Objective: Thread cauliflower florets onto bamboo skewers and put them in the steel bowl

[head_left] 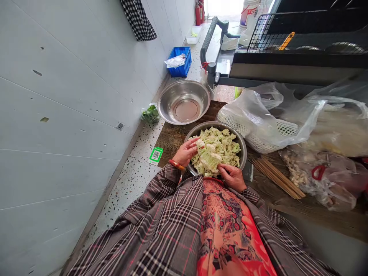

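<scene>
A steel bowl (243, 155) full of pale green-white cauliflower florets (227, 140) stands close in front of my body. Over the heap, a larger cauliflower piece (210, 160) is between my two hands. My left hand (185, 153), with an amber-coloured bangle at the wrist, curls its fingers on a white floret at the piece's upper left side. Thumb and fingers of my right hand (232, 177) pinch the lower right of the piece.
Behind the bowl stands a wide steel basin (184, 101). On the right lie plastic bags with white netting (258, 119), wooden skewers (277, 177) and a bag with red-handled scissors (318, 172). A QR card (156, 155) and bagged greens (150, 114) are left. A blue crate (184, 63) stands farther off.
</scene>
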Demonstrator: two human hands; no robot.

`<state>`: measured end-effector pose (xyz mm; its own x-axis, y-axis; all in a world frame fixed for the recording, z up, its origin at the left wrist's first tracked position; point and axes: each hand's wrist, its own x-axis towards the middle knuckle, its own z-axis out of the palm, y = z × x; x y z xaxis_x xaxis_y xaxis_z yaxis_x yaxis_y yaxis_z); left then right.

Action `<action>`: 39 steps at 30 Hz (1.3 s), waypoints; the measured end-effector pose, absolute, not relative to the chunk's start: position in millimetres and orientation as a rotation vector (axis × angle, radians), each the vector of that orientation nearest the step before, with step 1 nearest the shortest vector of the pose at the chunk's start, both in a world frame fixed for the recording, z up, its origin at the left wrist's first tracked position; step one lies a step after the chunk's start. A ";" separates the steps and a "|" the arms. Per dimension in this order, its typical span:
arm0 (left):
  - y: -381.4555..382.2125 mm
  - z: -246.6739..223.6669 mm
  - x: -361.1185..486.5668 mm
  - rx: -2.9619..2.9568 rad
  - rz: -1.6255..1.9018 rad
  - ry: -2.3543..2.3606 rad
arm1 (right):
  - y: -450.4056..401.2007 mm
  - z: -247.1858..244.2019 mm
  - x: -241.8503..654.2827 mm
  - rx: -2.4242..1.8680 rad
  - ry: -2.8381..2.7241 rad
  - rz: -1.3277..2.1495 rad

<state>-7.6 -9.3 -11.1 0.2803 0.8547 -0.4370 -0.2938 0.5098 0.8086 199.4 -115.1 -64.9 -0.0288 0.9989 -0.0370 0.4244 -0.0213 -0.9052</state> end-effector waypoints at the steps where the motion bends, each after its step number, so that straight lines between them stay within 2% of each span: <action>1: -10.0 -10.4 -7.3 0.674 0.825 1.009 | -115.3 -65.1 199.6 -1.534 -1.534 1.018; 4: -10.6 -11.0 -7.0 0.685 0.760 1.054 | -115.5 -65.2 199.9 -1.529 -1.525 1.023; 10: -3.8 -13.1 -2.4 0.600 0.896 1.233 | -115.7 -65.6 199.8 -1.496 -1.538 1.018; 39: -11.8 -14.9 19.7 0.735 0.881 1.372 | -118.3 -64.6 204.5 -1.544 -1.488 1.015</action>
<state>19.7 -11.8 -14.9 -0.0105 0.8643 -0.5029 -0.0971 0.4996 0.8608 204.5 -118.3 -64.6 0.0091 0.9991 -0.0424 0.4043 -0.0425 -0.9137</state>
